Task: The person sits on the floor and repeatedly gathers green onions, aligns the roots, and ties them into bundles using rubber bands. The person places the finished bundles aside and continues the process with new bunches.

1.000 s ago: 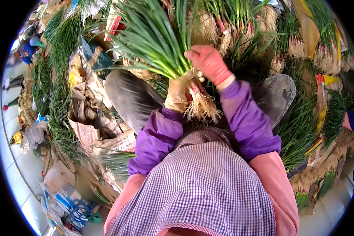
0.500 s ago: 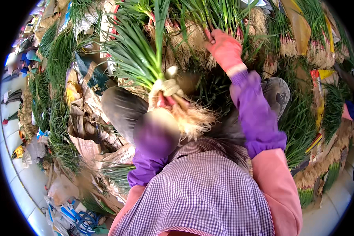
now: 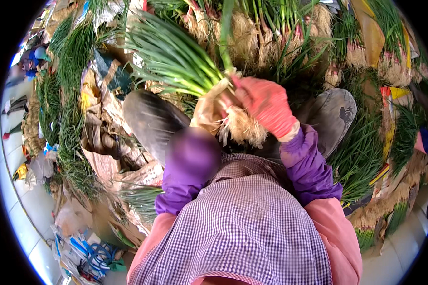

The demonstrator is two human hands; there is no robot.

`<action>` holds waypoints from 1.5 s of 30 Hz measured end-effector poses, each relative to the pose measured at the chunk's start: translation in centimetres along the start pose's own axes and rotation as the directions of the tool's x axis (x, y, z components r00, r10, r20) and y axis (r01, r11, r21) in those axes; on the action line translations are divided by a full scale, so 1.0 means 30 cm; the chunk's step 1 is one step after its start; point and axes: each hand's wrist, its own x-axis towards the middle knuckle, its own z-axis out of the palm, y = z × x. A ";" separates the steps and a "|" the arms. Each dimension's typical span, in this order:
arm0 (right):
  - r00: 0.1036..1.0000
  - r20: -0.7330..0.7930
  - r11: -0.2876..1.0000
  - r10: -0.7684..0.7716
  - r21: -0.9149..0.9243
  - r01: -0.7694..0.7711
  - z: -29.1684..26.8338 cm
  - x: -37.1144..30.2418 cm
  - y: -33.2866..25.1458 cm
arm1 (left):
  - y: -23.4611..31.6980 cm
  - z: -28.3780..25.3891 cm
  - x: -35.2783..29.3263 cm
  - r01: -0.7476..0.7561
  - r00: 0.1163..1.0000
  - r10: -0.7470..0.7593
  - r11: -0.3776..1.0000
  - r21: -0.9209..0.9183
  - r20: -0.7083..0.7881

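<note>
My left hand (image 3: 208,108), in a tan glove, is closed around a bunch of green garlic (image 3: 183,66). Its flat green leaves spread to the upper left, and its pale, shaggy roots hang toward my lap. My right hand (image 3: 269,105), in a coral-red glove, is at the bunch's right side with its fingers pinched at a reddish stalk base. From there a single green garlic stalk (image 3: 226,40) runs upward, blurred. Motion and the gloves partly hide where the stalks meet my fingers.
Rooted green garlic plants (image 3: 245,35) lie in a row ahead of me. More greens (image 3: 366,128) are heaped on my right and along the left. Crumpled brown sacking (image 3: 100,142) lies by my left knee, with blue straps (image 3: 97,259) at the lower left.
My right hand has come back from the far row to the bunch, bringing a stalk. My left hand has shifted slightly right with the bunch.
</note>
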 end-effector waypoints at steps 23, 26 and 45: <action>0.906 -0.320 0.935 0.278 0.307 -0.178 0.079 0.092 -0.039 | -0.042 -0.012 -0.008 0.037 0.997 -0.049 0.981 -0.189 -0.058; 0.794 0.145 0.309 0.590 0.868 -0.389 0.028 0.111 0.033 | -0.038 -0.026 -0.036 0.031 0.997 0.005 0.904 -0.427 0.083; 0.855 0.041 0.217 0.518 0.960 -0.178 0.075 0.118 -0.073 | -0.040 -0.074 -0.028 0.154 0.948 0.065 0.764 -0.626 0.312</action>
